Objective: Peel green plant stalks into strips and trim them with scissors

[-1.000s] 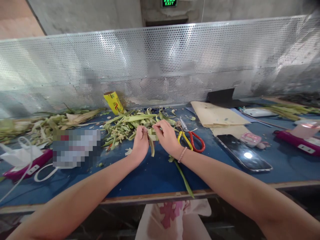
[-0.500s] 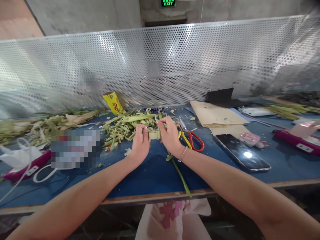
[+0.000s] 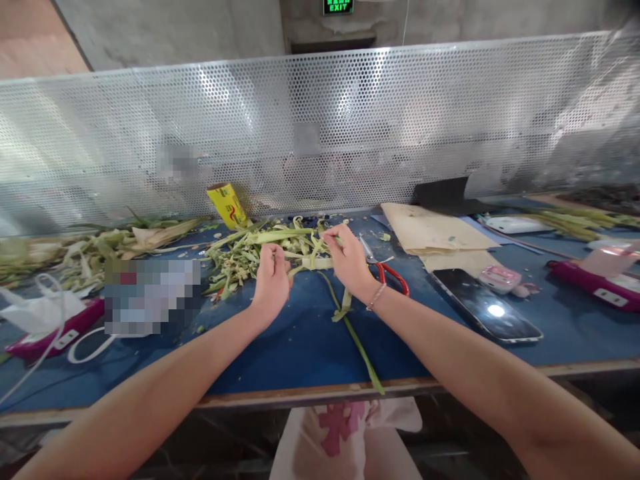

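My left hand point(image 3: 273, 283) is closed on one end of a pale green leaf strip point(image 3: 316, 264), fingers curled inward. The strip runs across toward my right hand point(image 3: 349, 260), whose thumb and forefinger are pinched on a thin leaf end. Near the right fingers, a narrow strip crosses the pale one. Behind both hands lies a heap of cut green leaf pieces point(image 3: 237, 257). A long green stalk point(image 3: 360, 347) extends from below the right hand to the table's front edge. Red-handled scissors point(image 3: 400, 280) lie just beyond the right wrist, partly hidden by it.
Right of the hands are a phone point(image 3: 485, 307), brown paper sheets point(image 3: 430, 230) and a pink case point(image 3: 500, 277). A yellow tube point(image 3: 229, 205) stands behind the heap. On the left are a magenta tissue holder point(image 3: 83, 327) and dried leaves point(image 3: 100, 257). A perforated metal screen point(image 3: 350, 133) stands behind.
My hands have moved apart, the left going left and the right slightly right and up. More of the pale leaf strip now shows stretched between them.
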Motion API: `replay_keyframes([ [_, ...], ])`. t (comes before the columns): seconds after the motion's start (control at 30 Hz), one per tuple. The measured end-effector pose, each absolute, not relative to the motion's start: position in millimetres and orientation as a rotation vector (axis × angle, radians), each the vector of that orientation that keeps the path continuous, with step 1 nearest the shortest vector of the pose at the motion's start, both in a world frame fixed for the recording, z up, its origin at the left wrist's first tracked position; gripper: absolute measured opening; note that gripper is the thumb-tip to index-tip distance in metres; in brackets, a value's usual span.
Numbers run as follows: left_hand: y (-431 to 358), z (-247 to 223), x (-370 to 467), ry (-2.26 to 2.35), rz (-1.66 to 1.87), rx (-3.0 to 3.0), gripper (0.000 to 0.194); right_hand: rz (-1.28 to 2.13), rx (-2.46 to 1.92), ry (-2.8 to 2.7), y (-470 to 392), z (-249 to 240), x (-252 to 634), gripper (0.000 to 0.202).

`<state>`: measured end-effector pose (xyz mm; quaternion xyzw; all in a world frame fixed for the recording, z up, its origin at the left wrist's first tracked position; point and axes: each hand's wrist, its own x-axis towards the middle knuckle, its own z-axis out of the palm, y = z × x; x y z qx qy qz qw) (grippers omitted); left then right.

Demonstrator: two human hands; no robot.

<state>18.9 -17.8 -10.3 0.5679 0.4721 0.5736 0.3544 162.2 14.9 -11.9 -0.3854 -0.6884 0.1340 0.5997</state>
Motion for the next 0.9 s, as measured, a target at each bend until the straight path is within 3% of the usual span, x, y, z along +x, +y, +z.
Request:
replay_keyframes([
  [0.17, -17, -11, 17, 1.242, 1.497, 1.517, 0.026, 0.492, -0.906, -1.617, 14, -12, 163, 0.016],
  [0.33, -15, -12, 14, 1.335, 1.479, 1.588, 0.027, 0.829, -0.968, -1.677, 12, -16, 155, 0.030],
  [0.6, -11, -14, 8, 1.381, 1.489, 1.674, 0.025, 0.880, -0.986, -1.580, 8, -18, 150, 0.032],
  [0.77, -11, -15, 8, 1.412, 1.447, 1.698, 0.023, 0.895, -0.962, -1.747, 9, -21, 148, 0.046],
  [0.9, -10, -17, 10, 1.403, 1.424, 1.704, 0.020, 0.908, -0.900, -1.668, 10, -23, 143, 0.038],
])
